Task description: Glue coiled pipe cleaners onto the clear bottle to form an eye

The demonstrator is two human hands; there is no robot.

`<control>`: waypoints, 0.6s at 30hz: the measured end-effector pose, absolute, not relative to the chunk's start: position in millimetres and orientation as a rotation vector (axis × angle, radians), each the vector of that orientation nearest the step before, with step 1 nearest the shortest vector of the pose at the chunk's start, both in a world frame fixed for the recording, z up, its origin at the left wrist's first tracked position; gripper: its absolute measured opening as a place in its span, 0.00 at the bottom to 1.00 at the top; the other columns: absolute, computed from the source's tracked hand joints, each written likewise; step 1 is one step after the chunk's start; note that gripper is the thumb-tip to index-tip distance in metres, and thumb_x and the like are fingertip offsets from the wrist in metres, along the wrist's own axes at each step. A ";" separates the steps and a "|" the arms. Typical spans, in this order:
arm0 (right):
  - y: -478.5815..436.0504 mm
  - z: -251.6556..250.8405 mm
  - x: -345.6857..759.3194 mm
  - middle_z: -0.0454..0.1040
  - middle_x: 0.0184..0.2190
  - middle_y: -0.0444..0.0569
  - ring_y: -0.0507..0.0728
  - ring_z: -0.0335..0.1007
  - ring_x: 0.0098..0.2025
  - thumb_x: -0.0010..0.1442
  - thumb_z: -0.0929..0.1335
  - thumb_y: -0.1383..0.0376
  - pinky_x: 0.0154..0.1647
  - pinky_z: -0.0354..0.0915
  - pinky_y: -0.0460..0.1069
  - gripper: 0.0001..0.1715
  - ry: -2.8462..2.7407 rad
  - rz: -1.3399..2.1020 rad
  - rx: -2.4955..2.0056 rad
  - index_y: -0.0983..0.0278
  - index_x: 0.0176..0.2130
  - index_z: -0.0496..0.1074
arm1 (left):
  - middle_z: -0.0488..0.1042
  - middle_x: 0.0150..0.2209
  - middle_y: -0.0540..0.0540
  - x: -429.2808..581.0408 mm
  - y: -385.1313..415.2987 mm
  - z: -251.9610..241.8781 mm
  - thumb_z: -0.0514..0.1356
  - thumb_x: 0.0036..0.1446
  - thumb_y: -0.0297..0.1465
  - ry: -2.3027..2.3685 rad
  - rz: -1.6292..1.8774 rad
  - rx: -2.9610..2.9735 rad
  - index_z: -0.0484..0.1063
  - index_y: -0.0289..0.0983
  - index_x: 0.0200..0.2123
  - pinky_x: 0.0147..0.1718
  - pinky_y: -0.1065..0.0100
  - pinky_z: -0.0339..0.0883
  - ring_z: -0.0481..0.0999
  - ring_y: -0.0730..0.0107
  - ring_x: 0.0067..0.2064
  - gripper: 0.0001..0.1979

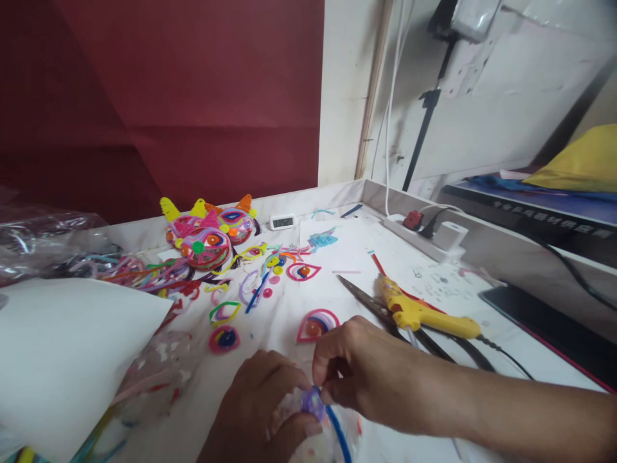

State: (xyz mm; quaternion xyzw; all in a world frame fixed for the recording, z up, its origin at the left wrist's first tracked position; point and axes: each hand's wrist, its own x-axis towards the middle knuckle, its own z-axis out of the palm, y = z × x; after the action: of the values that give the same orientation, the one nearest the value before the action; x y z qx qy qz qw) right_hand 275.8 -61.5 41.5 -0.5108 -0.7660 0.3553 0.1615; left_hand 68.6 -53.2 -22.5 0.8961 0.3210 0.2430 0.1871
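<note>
My left hand (263, 405) is closed at the front of the table, thumb and fingers gripping a small purple coil (313, 404). Pinched together at the coil's upper right edge are the fingers of my right hand (354, 366). From there a blue pipe cleaner (341, 434) curves down toward the bottom edge; its end is hidden by the right fingertips. Beneath the hands lies something whitish and translucent, mostly covered. Just beyond my right hand is a pink-rimmed eye shape (318, 326) with an orange centre. A pink and blue round piece (224, 339) lies left of it.
Scissors (371, 302) and a yellow glue gun (424, 315) lie beyond my right forearm, near a phone (540, 328). Colourful animal masks (207, 241) and loose pipe cleaners (144, 270) are at the back left. A power strip (414, 238) runs along the right rim; white paper (62, 354) covers the left.
</note>
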 end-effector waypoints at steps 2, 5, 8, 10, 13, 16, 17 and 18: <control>-64.2 41.1 279.4 0.76 0.24 0.42 0.48 0.67 0.24 0.48 0.68 0.77 0.24 0.58 0.40 0.15 -2.204 0.994 -1.437 0.63 0.32 0.80 | 0.74 0.36 0.48 70.0 -54.3 -21.4 0.59 0.58 0.29 0.907 0.667 2.494 0.72 0.41 0.38 0.39 0.64 0.73 0.76 0.64 0.40 0.04; -70.9 39.5 285.9 0.76 0.27 0.41 0.50 0.68 0.28 0.49 0.69 0.73 0.28 0.60 0.43 0.12 -2.218 0.944 -1.465 0.60 0.33 0.78 | 0.74 0.37 0.48 72.0 -55.7 -19.2 0.58 0.59 0.29 0.914 0.649 2.452 0.72 0.41 0.38 0.40 0.63 0.72 0.75 0.64 0.41 0.04; -78.2 38.0 289.7 0.77 0.32 0.42 0.53 0.69 0.35 0.49 0.71 0.70 0.34 0.61 0.46 0.10 -2.215 0.932 -1.500 0.57 0.34 0.76 | 0.73 0.35 0.48 73.7 -55.8 -17.6 0.60 0.59 0.31 0.920 0.674 2.442 0.72 0.41 0.38 0.38 0.64 0.72 0.75 0.63 0.39 0.03; -81.1 37.9 289.7 0.77 0.35 0.42 0.54 0.70 0.37 0.49 0.71 0.70 0.37 0.61 0.47 0.11 -2.220 0.926 -1.495 0.57 0.34 0.75 | 0.74 0.34 0.48 74.6 -55.3 -17.2 0.60 0.59 0.33 0.906 0.703 2.451 0.72 0.41 0.37 0.36 0.64 0.71 0.75 0.64 0.38 0.04; -81.7 39.1 287.2 0.77 0.35 0.42 0.54 0.71 0.37 0.49 0.71 0.72 0.37 0.61 0.47 0.10 -2.231 0.906 -1.450 0.59 0.33 0.74 | 0.74 0.34 0.49 75.5 -54.9 -17.0 0.58 0.61 0.34 0.878 0.741 2.440 0.73 0.41 0.37 0.36 0.64 0.71 0.75 0.64 0.38 0.05; -80.8 40.2 284.8 0.77 0.34 0.43 0.53 0.71 0.37 0.49 0.71 0.74 0.37 0.61 0.46 0.10 -2.236 0.888 -1.409 0.61 0.32 0.74 | 0.75 0.34 0.48 75.0 -55.8 -17.4 0.57 0.63 0.37 0.875 0.756 2.414 0.73 0.41 0.38 0.37 0.64 0.71 0.75 0.64 0.38 0.08; -80.7 40.3 284.4 0.77 0.33 0.43 0.53 0.72 0.37 0.50 0.71 0.74 0.37 0.62 0.46 0.10 -2.235 0.878 -1.404 0.61 0.32 0.74 | 0.75 0.34 0.47 74.5 -56.1 -17.6 0.56 0.63 0.38 0.883 0.760 2.410 0.73 0.40 0.38 0.36 0.64 0.71 0.75 0.63 0.38 0.09; -80.6 40.1 284.4 0.77 0.33 0.43 0.53 0.72 0.36 0.50 0.71 0.75 0.36 0.62 0.45 0.09 -2.239 0.870 -1.400 0.61 0.32 0.74 | 0.75 0.35 0.47 74.1 -56.3 -17.9 0.56 0.63 0.38 0.891 0.759 2.409 0.73 0.40 0.38 0.36 0.63 0.71 0.76 0.63 0.38 0.10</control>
State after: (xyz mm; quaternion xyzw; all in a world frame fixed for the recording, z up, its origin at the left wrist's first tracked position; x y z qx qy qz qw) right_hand 284.4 -80.6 40.1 -0.4952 -0.7922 0.3080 0.1799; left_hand 74.1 -56.3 -17.9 0.8754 0.3237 0.2759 0.2296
